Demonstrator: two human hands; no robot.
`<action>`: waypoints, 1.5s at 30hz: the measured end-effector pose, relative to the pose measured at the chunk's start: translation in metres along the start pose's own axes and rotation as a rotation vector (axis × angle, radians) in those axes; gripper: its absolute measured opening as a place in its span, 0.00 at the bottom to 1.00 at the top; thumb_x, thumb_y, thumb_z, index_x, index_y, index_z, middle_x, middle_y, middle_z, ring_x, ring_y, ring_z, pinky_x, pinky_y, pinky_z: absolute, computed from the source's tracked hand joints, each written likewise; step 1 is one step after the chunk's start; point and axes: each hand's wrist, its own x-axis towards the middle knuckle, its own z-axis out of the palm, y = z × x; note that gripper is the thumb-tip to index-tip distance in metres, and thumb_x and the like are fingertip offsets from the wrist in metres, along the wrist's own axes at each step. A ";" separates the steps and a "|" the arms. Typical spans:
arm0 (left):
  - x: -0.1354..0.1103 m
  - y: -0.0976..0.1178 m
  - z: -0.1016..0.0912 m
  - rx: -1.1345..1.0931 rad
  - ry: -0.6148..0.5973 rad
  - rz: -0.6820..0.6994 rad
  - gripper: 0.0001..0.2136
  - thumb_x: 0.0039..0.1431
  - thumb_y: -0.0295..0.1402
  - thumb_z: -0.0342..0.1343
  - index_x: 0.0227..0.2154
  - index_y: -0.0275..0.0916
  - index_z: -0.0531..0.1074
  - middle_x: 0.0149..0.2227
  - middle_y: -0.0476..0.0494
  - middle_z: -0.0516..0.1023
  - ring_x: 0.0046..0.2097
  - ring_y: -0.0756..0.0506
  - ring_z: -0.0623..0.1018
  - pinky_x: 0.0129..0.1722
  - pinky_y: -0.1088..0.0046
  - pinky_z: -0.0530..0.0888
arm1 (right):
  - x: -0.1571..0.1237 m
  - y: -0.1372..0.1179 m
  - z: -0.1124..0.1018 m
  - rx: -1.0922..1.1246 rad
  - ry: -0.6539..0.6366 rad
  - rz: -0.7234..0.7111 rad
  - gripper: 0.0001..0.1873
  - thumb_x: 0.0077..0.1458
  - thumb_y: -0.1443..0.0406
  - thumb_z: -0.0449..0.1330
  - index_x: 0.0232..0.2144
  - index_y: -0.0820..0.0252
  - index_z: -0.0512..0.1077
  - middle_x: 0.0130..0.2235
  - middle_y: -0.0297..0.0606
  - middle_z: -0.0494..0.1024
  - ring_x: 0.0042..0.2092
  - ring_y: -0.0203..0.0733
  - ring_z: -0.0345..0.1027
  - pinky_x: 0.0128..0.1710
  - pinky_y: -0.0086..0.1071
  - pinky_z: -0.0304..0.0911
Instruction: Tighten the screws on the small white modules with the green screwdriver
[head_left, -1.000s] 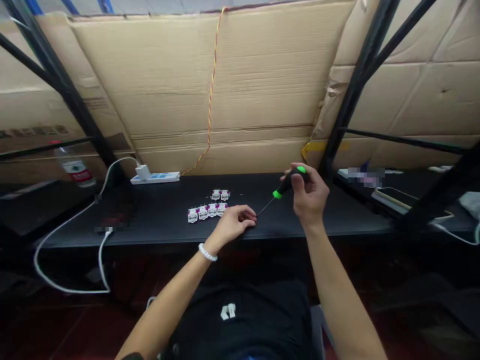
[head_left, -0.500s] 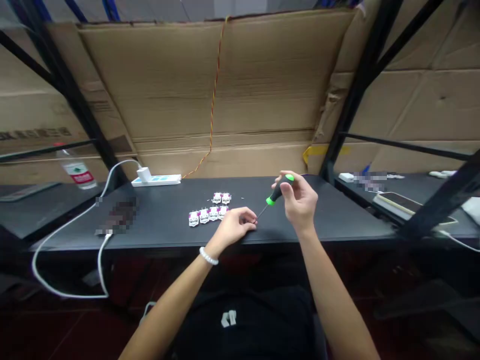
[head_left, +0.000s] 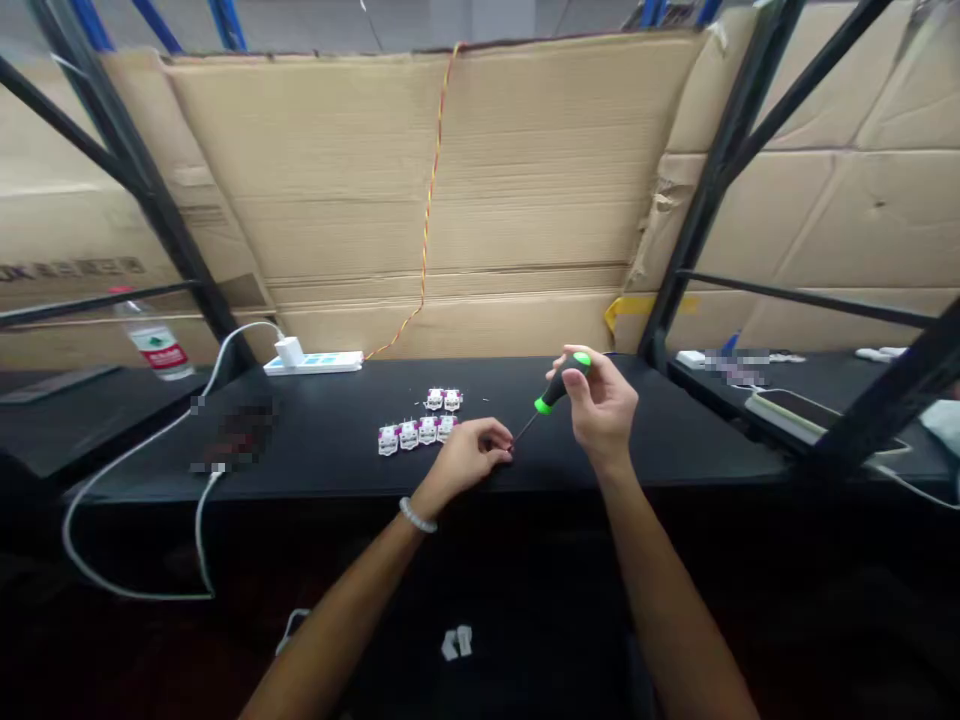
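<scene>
Over the black tabletop [head_left: 697,440] the left hand [head_left: 470,452] is held, fingers curled, whether clamped on anything cannot be told; between fingers of the right hand [head_left: 606,408] a green-and-black screwdriver [head_left: 554,392] is clamped, slanted to the left fingertips; white-and-purple modules [head_left: 409,433] are laid alongside
</scene>
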 end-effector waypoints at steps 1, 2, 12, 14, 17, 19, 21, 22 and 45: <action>0.000 0.000 0.000 0.000 -0.001 0.002 0.07 0.53 0.24 0.67 0.35 0.38 0.80 0.36 0.45 0.87 0.39 0.44 0.85 0.41 0.69 0.78 | 0.000 0.000 0.000 0.003 -0.001 0.005 0.24 0.61 0.45 0.69 0.48 0.55 0.79 0.39 0.39 0.85 0.36 0.44 0.84 0.38 0.37 0.81; 0.000 0.000 0.000 0.000 -0.001 0.002 0.07 0.52 0.24 0.67 0.35 0.38 0.80 0.36 0.45 0.87 0.39 0.44 0.85 0.41 0.69 0.78 | 0.000 0.000 0.001 0.007 -0.001 0.008 0.24 0.60 0.44 0.69 0.48 0.55 0.79 0.39 0.39 0.85 0.36 0.44 0.83 0.38 0.37 0.81; 0.001 -0.004 0.002 0.007 0.011 0.006 0.07 0.52 0.24 0.68 0.35 0.39 0.81 0.35 0.46 0.86 0.40 0.44 0.84 0.42 0.69 0.76 | -0.001 -0.005 0.001 0.021 -0.042 0.031 0.22 0.61 0.47 0.70 0.48 0.55 0.80 0.40 0.39 0.85 0.36 0.44 0.84 0.39 0.37 0.82; 0.001 -0.003 0.002 0.013 0.016 0.012 0.07 0.53 0.24 0.68 0.34 0.39 0.81 0.36 0.46 0.86 0.40 0.44 0.84 0.42 0.69 0.75 | -0.001 -0.004 0.000 0.015 -0.041 0.040 0.23 0.61 0.47 0.70 0.49 0.55 0.80 0.40 0.39 0.85 0.37 0.45 0.84 0.39 0.38 0.82; 0.000 -0.003 0.002 0.029 0.026 0.011 0.07 0.52 0.23 0.68 0.34 0.39 0.81 0.36 0.46 0.87 0.40 0.44 0.84 0.41 0.69 0.75 | -0.001 -0.003 0.000 0.017 -0.047 0.032 0.23 0.63 0.47 0.68 0.51 0.55 0.79 0.40 0.39 0.85 0.37 0.44 0.84 0.39 0.37 0.82; 0.001 -0.003 0.002 0.026 0.029 0.009 0.08 0.52 0.23 0.68 0.35 0.39 0.81 0.36 0.46 0.87 0.41 0.44 0.85 0.41 0.69 0.75 | 0.000 -0.002 -0.001 0.014 -0.067 0.024 0.22 0.65 0.48 0.66 0.53 0.55 0.78 0.41 0.39 0.85 0.38 0.44 0.84 0.40 0.37 0.82; 0.001 -0.005 0.002 0.017 0.029 0.005 0.08 0.52 0.23 0.68 0.35 0.39 0.81 0.36 0.46 0.87 0.41 0.44 0.85 0.41 0.69 0.75 | 0.000 -0.002 -0.002 0.009 -0.094 0.009 0.21 0.67 0.49 0.64 0.54 0.54 0.78 0.42 0.40 0.85 0.38 0.44 0.84 0.40 0.38 0.82; 0.001 -0.006 0.003 0.012 0.029 0.003 0.08 0.52 0.23 0.68 0.35 0.39 0.81 0.36 0.46 0.87 0.41 0.44 0.85 0.42 0.69 0.75 | 0.001 -0.002 -0.002 0.006 -0.109 0.001 0.21 0.68 0.49 0.63 0.54 0.54 0.78 0.42 0.40 0.85 0.38 0.44 0.84 0.40 0.38 0.82; 0.001 -0.006 0.002 -0.059 0.032 0.023 0.09 0.56 0.18 0.60 0.35 0.37 0.80 0.36 0.44 0.86 0.41 0.45 0.84 0.45 0.69 0.79 | 0.020 0.010 0.036 0.151 -0.408 -0.055 0.20 0.71 0.53 0.60 0.60 0.49 0.76 0.51 0.42 0.84 0.41 0.44 0.83 0.46 0.43 0.81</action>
